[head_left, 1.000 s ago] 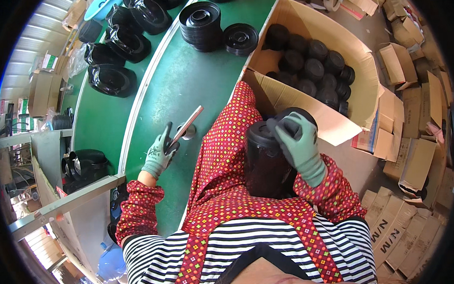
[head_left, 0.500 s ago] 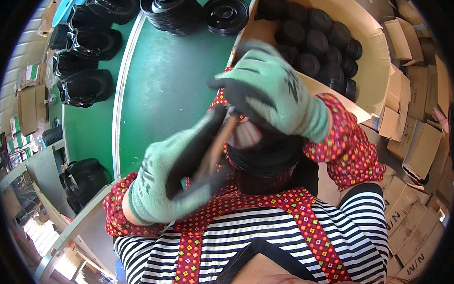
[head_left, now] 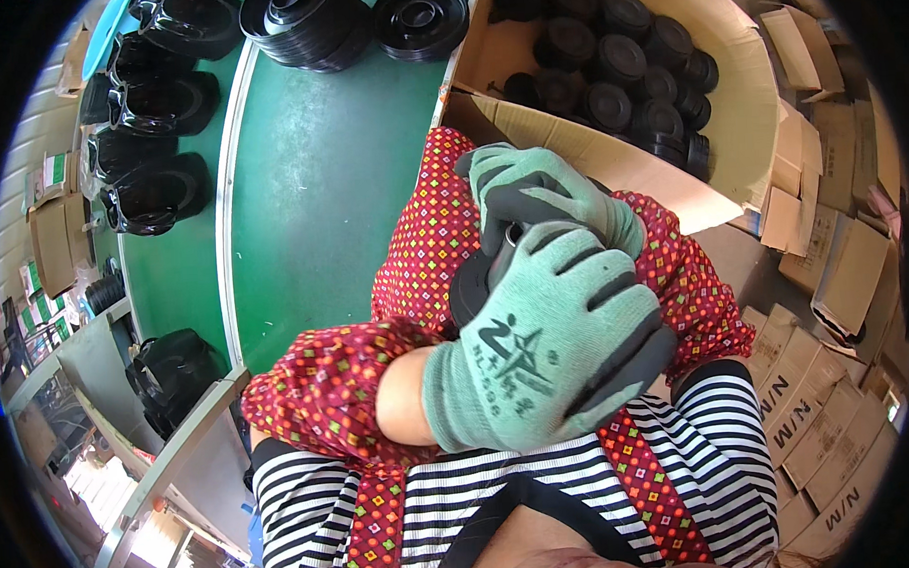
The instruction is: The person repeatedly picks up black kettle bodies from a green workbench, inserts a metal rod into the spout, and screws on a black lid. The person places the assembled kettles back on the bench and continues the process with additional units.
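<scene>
Both hands wear green knit gloves with black palms and meet over my lap. My left hand [head_left: 552,346] reaches across from the left, back up, its fingers curled over a black round part [head_left: 470,291]. Only that part's left edge shows; the gloves cover the rest. Just beyond, my right hand [head_left: 547,196] is closed against the far side of the same part, fingers bent. A short dark cylindrical end [head_left: 513,234] pokes out between the two gloves; whether it belongs to the round part, I cannot tell.
An open cardboard box [head_left: 590,139] at the far right holds many black round parts. Stacked black discs [head_left: 305,24] and a lower stack [head_left: 420,20] stand on the green table [head_left: 321,178]. Glossy black housings [head_left: 161,189] line its left side. Flattened cartons [head_left: 809,412] lie at right.
My left hand has swung right, from beside the part to over it, and the brown strip by it is out of sight. My right hand has moved slightly down. The view has shifted a little.
</scene>
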